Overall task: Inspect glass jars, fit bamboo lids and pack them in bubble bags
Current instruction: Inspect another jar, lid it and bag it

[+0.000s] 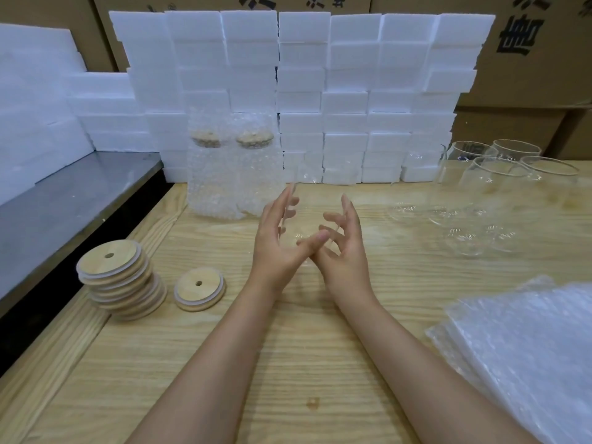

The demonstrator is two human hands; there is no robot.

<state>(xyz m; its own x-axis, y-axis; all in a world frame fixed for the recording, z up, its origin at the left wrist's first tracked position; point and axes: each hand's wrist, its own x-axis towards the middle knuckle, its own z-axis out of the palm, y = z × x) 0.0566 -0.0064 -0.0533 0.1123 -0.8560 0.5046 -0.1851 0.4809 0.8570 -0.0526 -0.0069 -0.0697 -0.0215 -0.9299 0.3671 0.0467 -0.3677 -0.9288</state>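
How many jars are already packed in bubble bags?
2. The left bagged jar and the right bagged jar stand side by side at the back of the table, in front of the foam blocks. None seems hidden.

Remote log, non-task items: I am seeing white foam blocks [304,91] standing stacked as a wall along the far edge of the wooden table [224,363]. Larger foam slabs [38,107] are lying on a grey metal surface [64,203] at left. Printed cardboard boxes [528,59] are rising behind. A small brown stain [313,402] is marking the near tabletop.
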